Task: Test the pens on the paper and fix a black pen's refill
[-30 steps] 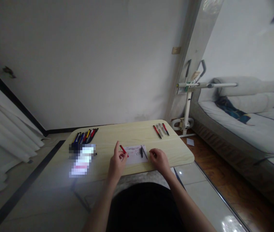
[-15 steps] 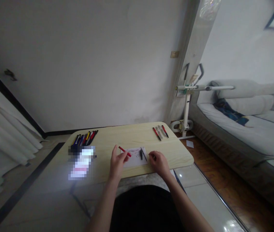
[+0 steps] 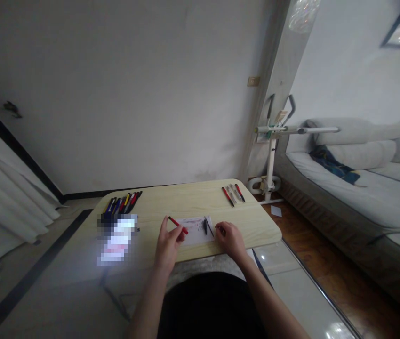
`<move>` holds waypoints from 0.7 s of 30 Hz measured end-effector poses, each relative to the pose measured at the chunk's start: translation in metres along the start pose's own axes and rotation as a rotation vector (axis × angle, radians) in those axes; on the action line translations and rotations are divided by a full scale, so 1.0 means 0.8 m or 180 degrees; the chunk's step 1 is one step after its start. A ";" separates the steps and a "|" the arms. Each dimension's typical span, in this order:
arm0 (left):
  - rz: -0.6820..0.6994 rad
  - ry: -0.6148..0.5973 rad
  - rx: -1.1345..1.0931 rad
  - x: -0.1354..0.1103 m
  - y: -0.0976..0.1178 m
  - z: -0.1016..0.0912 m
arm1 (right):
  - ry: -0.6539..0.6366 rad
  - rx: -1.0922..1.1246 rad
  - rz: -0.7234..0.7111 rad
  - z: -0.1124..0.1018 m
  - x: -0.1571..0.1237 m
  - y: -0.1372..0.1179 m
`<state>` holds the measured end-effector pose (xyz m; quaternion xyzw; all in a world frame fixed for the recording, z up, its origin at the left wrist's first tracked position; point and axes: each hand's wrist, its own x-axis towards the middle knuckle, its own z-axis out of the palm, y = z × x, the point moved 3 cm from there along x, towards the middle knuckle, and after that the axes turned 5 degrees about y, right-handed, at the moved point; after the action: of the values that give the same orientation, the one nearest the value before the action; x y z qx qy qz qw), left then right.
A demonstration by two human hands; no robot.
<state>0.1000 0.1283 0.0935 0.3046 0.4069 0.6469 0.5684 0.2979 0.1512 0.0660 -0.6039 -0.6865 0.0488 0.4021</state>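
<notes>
Over the table (image 3: 182, 200), the left hand (image 3: 168, 245) is partly covering a red pen (image 3: 173, 221); toward the table's left end, a bright object (image 3: 118, 239) is appearing unrecognisably pixelated.

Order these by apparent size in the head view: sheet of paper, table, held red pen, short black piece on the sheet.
1. Table
2. Sheet of paper
3. Red pen, held in the left hand
4. Short black piece

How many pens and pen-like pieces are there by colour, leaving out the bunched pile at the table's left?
Red pen-like piece in the left hand: 1
Black pen-like pieces on the paper: 2
Red-and-black pens at far right: 2
Pale pens between them: 2
Total: 7
</notes>
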 end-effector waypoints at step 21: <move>-0.0113 -0.0166 0.0020 0.004 0.000 0.000 | -0.0127 -0.0116 0.0055 -0.002 0.001 -0.006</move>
<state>0.0999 0.1312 0.0932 0.3159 0.3993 0.6273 0.5893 0.2951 0.1497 0.0699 -0.6159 -0.6899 0.0517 0.3768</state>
